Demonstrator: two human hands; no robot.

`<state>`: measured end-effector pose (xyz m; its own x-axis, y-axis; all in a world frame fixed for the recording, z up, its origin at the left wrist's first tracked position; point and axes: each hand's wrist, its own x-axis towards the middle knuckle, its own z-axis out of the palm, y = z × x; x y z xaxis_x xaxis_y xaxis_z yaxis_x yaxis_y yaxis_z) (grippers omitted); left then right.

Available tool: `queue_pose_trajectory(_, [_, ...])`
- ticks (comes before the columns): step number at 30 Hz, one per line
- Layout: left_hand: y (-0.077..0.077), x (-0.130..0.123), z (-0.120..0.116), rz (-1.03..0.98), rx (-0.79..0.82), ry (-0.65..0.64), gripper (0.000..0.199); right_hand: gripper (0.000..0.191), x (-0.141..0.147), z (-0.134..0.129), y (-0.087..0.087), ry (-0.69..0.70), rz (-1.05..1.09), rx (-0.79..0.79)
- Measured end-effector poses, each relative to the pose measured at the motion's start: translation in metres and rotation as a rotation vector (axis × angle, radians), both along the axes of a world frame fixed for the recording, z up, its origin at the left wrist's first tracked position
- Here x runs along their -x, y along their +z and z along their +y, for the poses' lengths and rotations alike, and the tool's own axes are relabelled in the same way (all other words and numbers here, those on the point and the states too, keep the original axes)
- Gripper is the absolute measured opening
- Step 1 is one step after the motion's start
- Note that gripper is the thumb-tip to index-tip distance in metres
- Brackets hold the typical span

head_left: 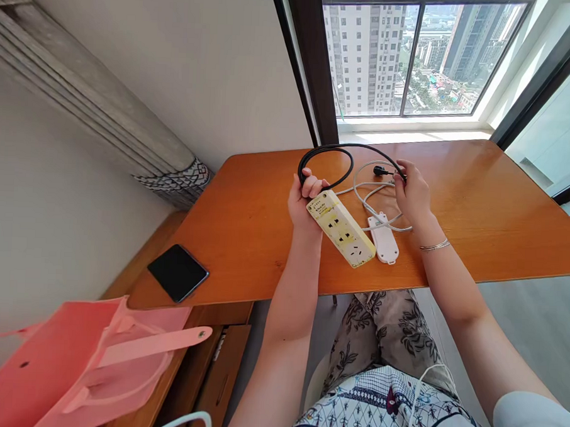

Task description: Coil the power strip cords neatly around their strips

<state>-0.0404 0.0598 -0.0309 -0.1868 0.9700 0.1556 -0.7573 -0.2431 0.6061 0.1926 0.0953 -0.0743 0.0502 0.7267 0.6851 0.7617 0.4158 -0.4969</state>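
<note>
My left hand (307, 199) is closed round a looped black cord (326, 148), right beside the end of a yellowed power strip (343, 232) that hangs tilted over the table. Farther along the same cord, my right hand (412, 191) pinches it between thumb and fingers. A black plug (380, 171) shows just left of my right hand. Below, a small white power strip (383, 240) lies on the wooden table (260, 225), with its white cord (361, 195) in loose loops behind and over it.
On the table's left part lies a dark-screened tablet (178, 273). A pink bag (84, 362) stands at the lower left, beside wooden drawers (221, 374). Beyond the table's far edge is a window (405, 61); a grey curtain (105, 98) hangs at the left.
</note>
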Motion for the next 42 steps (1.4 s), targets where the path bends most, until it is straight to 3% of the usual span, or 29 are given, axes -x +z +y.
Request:
queue_pose_trajectory(7, [0.001, 0.014, 0.008, -0.044, 0.013, 0.118, 0.038, 0.045, 0.013, -0.008, -0.002, 0.172, -0.113, -0.133])
queue_pose_trajectory(12, [0.002, 0.011, 0.007, -0.026, 0.005, 0.069, 0.039, 0.046, 0.019, -0.010, -0.002, 0.030, -0.224, -0.084])
queue_pose_trajectory(15, [0.004, 0.005, 0.005, 0.016, 0.035, 0.053, 0.040, 0.042, 0.021, -0.011, -0.004, 0.018, -0.333, -0.023])
queue_pose_trajectory(23, [0.003, -0.001, 0.004, 0.070, 0.016, 0.053, 0.039, 0.038, 0.025, -0.017, -0.001, 0.140, -0.367, -0.142])
queue_pose_trajectory(34, [-0.003, -0.005, 0.003, 0.155, 0.006, 0.066, 0.034, 0.033, 0.033, -0.032, 0.005, 0.396, -0.465, -0.188])
queue_pose_trajectory(42, [-0.001, -0.008, -0.001, 0.219, 0.011, 0.015, 0.033, 0.032, 0.038, -0.040, 0.008, 0.279, -0.367, -0.244])
